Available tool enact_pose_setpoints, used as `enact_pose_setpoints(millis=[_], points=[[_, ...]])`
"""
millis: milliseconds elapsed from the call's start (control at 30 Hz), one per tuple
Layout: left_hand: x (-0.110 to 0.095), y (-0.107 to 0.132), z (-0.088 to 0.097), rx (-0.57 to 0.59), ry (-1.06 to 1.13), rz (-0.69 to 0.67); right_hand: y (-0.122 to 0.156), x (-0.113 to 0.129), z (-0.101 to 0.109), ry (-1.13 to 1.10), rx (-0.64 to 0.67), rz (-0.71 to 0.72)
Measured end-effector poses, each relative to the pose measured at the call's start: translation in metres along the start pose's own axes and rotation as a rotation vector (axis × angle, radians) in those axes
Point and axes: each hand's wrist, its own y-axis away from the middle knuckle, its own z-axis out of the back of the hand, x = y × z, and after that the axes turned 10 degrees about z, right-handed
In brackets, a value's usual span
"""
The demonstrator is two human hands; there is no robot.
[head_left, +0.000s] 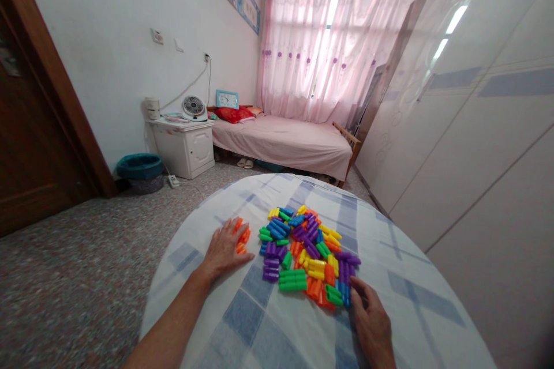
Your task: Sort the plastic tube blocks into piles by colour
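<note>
A heap of small plastic tube pieces (307, 251) in orange, green, blue, purple and yellow lies on a round table with a blue-checked white cloth (268, 323). My left hand (225, 248) lies flat, fingers spread, over a few orange pieces (243, 235) set apart at the heap's left. My right hand (372, 320) rests at the heap's near right edge. Its fingertips touch the blue and green pieces (340, 294) there, fingers loosely curled, nothing clearly gripped.
Beyond the table are a pink-covered bed (281, 141), a white bedside cabinet (184, 144) with a small fan, a teal basin (139, 166) on the speckled floor, a brown door (30, 127) at left and white wardrobe doors (476, 127) at right.
</note>
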Motion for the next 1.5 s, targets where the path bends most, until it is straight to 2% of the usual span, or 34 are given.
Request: enact_pose_setpoints(millis=[200,433,600,733,833,933,1000,1100,1267,1367,1500], points=[[-0.012,-0.022,-0.01,-0.122,-0.033,-0.045,0.0,-0.001,0.0,-0.006,0.001,0.016],[-0.024,-0.052,-0.021,-0.134,-0.075,-0.017,0.0,0.001,0.001,0.002,-0.013,0.008],[-0.032,-0.059,-0.021,-0.186,-0.068,0.035,0.0,0.0,0.001,-0.008,-0.017,0.008],[-0.046,-0.057,-0.016,-0.279,0.077,-0.05,-0.001,-0.001,0.001,-0.023,-0.02,-0.005],[-0.062,-0.049,-0.02,-0.173,0.245,-0.133,-0.001,-0.003,0.001,-0.032,-0.014,0.002],[-0.078,-0.038,-0.031,-0.063,0.339,-0.125,0.0,-0.002,-0.002,-0.039,-0.026,0.003],[-0.088,-0.032,-0.039,-0.054,0.376,-0.093,0.002,0.0,-0.006,-0.019,-0.089,0.018],[-0.101,-0.027,-0.049,-0.084,0.429,-0.016,0.006,0.007,-0.02,0.08,-0.156,0.128],[-0.118,-0.026,-0.057,-0.089,0.491,0.001,0.007,0.019,-0.049,0.314,-0.105,0.419],[-0.124,-0.029,-0.06,-0.083,0.504,0.0,-0.003,0.019,-0.056,0.377,-0.136,0.486],[-0.134,-0.037,-0.067,-0.072,0.514,0.032,-0.026,0.009,-0.056,0.359,-0.132,0.536]])
